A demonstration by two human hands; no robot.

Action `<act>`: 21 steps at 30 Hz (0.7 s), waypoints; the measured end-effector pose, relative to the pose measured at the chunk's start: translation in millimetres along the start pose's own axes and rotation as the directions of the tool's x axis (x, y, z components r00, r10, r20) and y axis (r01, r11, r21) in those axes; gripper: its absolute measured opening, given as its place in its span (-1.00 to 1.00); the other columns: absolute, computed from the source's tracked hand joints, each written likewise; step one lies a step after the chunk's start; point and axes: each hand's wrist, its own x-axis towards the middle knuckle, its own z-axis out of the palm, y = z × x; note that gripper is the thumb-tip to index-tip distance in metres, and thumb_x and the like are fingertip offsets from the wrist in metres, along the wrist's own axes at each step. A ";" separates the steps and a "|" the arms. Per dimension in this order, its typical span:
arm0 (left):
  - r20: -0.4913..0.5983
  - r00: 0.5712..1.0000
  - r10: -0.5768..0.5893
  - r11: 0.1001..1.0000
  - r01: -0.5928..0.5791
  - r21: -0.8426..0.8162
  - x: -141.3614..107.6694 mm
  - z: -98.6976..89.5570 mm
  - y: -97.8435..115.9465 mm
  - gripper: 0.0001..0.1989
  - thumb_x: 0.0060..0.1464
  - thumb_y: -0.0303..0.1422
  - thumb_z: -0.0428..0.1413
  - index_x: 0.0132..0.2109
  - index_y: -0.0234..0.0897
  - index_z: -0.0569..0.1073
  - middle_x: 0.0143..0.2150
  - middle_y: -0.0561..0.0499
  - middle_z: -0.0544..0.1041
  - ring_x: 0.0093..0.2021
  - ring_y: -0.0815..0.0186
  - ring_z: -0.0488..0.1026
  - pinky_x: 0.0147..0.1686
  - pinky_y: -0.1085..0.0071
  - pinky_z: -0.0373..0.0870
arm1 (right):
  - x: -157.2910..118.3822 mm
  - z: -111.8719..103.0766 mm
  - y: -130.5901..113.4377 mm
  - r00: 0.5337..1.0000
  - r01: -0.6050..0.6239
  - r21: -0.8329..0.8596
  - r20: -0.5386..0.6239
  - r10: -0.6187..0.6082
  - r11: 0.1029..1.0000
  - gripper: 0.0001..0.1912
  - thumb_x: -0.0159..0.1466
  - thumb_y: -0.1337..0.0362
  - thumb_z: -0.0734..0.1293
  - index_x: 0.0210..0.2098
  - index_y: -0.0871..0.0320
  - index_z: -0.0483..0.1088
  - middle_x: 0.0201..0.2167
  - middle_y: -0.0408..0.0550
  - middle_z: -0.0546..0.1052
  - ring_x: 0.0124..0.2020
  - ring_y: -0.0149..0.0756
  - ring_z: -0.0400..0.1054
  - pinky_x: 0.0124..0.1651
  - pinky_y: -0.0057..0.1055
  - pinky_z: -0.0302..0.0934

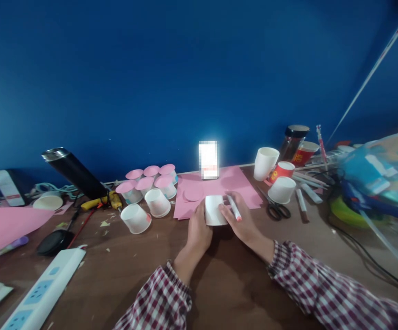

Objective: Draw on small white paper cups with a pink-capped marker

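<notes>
A white paper cup (215, 211) sits between my two hands just above the table's middle. My left hand (199, 225) is closed around the cup's left side. The thumb of my right hand (242, 221) presses on its right side, while a white marker (234, 207) with a reddish end lies in the same hand, pointing down toward me. Behind the cup, pink paper sheets (226, 183) lie flat, with a pink paper circle (193, 194) on them. Left of my hands stand two white paper cups (157, 203) and several cups with pink tops (145, 184).
Scissors (278, 210) lie right of the paper, beside a white cup (281, 189) and a red cup (282, 171). A power strip (41, 291), a black tumbler (75, 172) and a yellow-handled tool (97, 202) are on the left. A blue plastic bag (381, 169) bulges at the right. A blurred bright object (208, 159) stands against the wall.
</notes>
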 end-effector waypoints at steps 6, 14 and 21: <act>-0.052 0.993 -0.106 0.986 0.098 -0.135 4.4 -5.4 2.9 -0.62 0.06 -0.49 -0.01 0.05 -0.35 0.37 -0.05 -0.16 0.51 -0.09 0.18 0.45 -0.10 0.27 0.35 | -2.5 -0.9 -2.1 0.993 0.096 0.013 -0.068 -0.095 0.995 -0.71 0.32 0.20 0.22 0.01 0.11 0.19 -0.12 0.03 0.44 -0.16 -0.25 0.39 -0.09 -0.24 0.33; -0.040 0.991 -0.125 0.986 0.120 -0.113 5.0 -4.4 2.2 -0.66 0.02 -0.50 0.01 -0.01 -0.33 0.41 -0.08 -0.15 0.52 -0.11 0.16 0.46 -0.12 0.26 0.34 | -9.6 -13.1 -9.7 0.952 0.272 -0.137 -0.105 -0.287 0.952 -0.76 0.37 0.20 0.13 -0.12 0.13 0.36 -0.20 0.07 0.48 -0.14 -0.17 0.39 -0.05 -0.20 0.32; -0.059 0.993 -0.098 0.992 0.093 -0.081 4.0 -1.4 -2.8 -0.58 0.01 -0.52 0.00 0.06 -0.32 0.37 -0.01 -0.18 0.49 -0.04 0.12 0.43 -0.06 0.21 0.32 | -12.6 -13.0 -12.1 0.962 0.227 -0.136 -0.120 -0.243 0.964 -0.78 0.34 0.20 0.19 -0.16 0.16 0.39 -0.21 0.05 0.51 -0.17 -0.20 0.40 -0.07 -0.26 0.31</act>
